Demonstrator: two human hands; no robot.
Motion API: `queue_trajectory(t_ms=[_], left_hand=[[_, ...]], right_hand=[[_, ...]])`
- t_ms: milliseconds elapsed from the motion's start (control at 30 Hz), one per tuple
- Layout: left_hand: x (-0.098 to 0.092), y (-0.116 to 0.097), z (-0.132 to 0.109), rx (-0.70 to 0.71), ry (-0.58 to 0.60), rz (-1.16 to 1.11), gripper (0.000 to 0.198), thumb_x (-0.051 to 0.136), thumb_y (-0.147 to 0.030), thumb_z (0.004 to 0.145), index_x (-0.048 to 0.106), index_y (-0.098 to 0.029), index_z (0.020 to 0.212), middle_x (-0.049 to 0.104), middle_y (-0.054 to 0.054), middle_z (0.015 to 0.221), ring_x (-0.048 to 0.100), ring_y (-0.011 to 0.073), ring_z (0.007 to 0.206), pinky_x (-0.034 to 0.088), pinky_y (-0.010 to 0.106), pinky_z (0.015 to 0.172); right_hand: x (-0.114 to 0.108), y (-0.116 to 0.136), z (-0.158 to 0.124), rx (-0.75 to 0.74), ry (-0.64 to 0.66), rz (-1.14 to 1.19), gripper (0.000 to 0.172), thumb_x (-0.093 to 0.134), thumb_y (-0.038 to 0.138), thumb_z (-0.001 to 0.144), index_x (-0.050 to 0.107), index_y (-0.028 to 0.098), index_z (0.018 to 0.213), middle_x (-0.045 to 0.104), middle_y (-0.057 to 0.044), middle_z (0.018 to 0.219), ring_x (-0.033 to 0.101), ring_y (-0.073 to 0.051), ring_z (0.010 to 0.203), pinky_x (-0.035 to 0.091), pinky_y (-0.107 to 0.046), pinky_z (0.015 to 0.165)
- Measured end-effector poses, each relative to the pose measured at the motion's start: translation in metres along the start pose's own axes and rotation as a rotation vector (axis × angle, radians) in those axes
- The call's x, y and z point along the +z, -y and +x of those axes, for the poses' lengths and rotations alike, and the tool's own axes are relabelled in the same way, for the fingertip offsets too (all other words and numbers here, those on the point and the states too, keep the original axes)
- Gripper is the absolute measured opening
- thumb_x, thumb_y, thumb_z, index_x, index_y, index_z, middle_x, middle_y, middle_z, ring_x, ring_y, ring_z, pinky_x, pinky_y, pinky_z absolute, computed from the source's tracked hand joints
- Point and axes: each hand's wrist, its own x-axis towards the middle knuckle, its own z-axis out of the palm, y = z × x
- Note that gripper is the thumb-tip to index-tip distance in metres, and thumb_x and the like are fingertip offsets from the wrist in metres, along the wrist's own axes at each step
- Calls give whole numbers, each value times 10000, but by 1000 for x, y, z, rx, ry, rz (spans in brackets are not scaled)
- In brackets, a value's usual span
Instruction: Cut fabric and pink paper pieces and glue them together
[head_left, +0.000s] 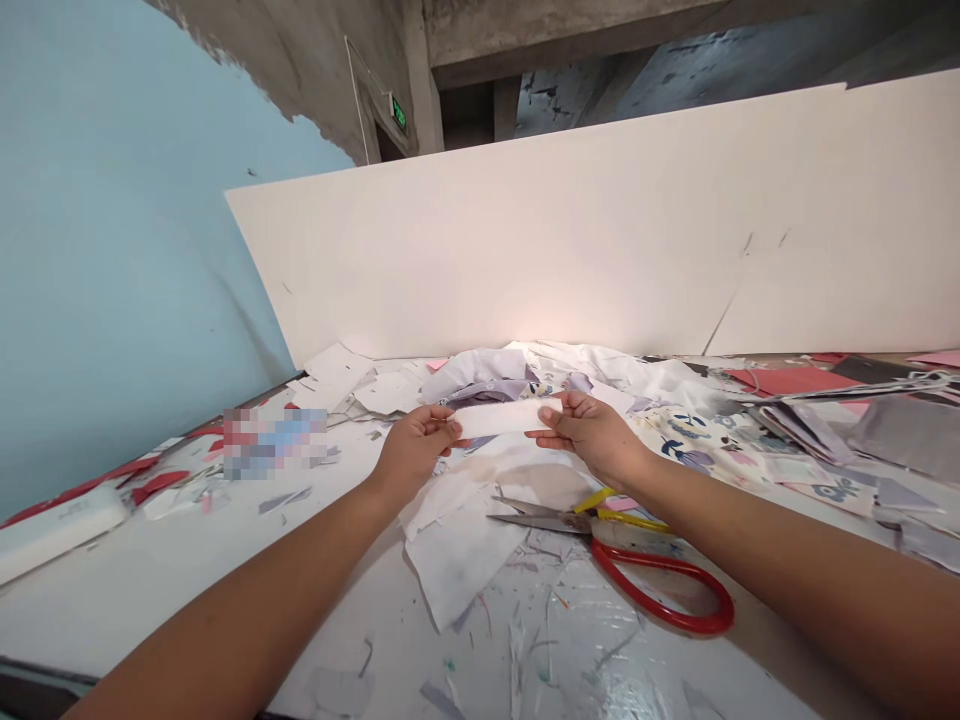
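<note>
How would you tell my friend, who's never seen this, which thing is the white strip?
Find the long white panel standing behind the messy table. Look just below its middle, in front of the crumpled cloth. The white strip is the narrow piece between the left hand and right hand; unlike the loose white scraps nearby, it's pinched at both ends.

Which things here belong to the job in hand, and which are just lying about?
In the job:
white strip, held between left hand and right hand
scissors, perhaps, lying close by

Apparently just lying about:
floral fabric
red scraps
pale pieces beyond the left hand
</note>
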Motion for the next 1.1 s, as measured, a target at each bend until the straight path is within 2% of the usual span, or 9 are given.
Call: queue_trajectory(t_ms=[167,567,700,800,867,1000,1100], left_hand=[[-2,-2,0,-28,13,-29,376,701,-373,568,533,-190,851,622,-14,664,636,186,747,410,263,631],[-5,-1,2,-14,53,21,324,681,-305,590,523,-197,852,569,-41,624,615,155,687,381,239,590],[-7,-1,0,6,151,99,275,638,-288,616,553,-210,866,574,-26,691,576,135,679,392,235,583],[-6,-2,-2,-8,223,145,337,643,-351,615,555,-216,911,599,2,829,588,154,723,416,257,612],[-4,-2,-3,-26,245,132,384,666,-379,594,543,-210,916,603,-1,809,605,158,686,428,274,627],[-3,0,-2,7,201,79,344,691,-365,581,526,-187,825,585,-40,639,615,145,620,435,270,644],[-3,2,-1,44,154,105,324,696,-358,576,523,-185,789,589,-45,597,624,150,635,430,257,634]], right_hand=[[2,3,-1,21,-25,18,258,707,123,620,466,185,688,462,78,574,665,-144,651,568,-204,584],[0,6,-2,14,17,-64,217,672,90,658,498,172,759,507,66,606,667,-147,656,560,-200,591],[4,9,-7,13,84,-179,134,609,92,719,505,156,775,583,29,657,664,-133,654,544,-181,578],[6,10,-8,3,142,-235,105,595,101,731,510,152,764,602,21,653,661,-125,644,537,-176,569],[7,11,-8,-3,166,-261,92,595,114,733,514,152,754,603,23,640,659,-121,635,534,-176,567],[7,12,-8,7,137,-272,91,603,124,733,517,152,747,599,23,639,662,-130,641,535,-186,578],[7,14,-9,25,100,-267,83,601,131,739,520,152,736,601,14,650,667,-148,659,536,-196,576]])
